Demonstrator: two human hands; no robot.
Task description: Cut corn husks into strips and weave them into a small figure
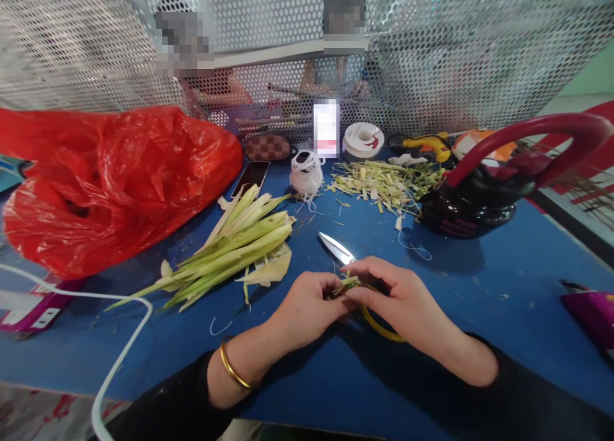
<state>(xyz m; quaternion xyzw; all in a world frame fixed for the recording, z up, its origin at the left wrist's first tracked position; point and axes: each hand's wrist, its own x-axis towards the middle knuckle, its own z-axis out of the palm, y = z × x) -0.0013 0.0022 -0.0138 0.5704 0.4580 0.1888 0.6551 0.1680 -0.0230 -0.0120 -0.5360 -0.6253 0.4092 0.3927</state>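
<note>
We find the left hand (307, 303) and right hand (396, 294) pinching one green bundle (350, 281). We count one scissors pair (338, 248), one thread ball (307, 174), one spool (363, 140).

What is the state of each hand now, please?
Left hand: closed, pinching green stem pieces.
Right hand: closed on the same pieces; whether it also holds the scissors cannot be told.

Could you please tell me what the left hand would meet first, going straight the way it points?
Probably the right hand, facing it across the green plant piece; exact depth is unclear.
</note>
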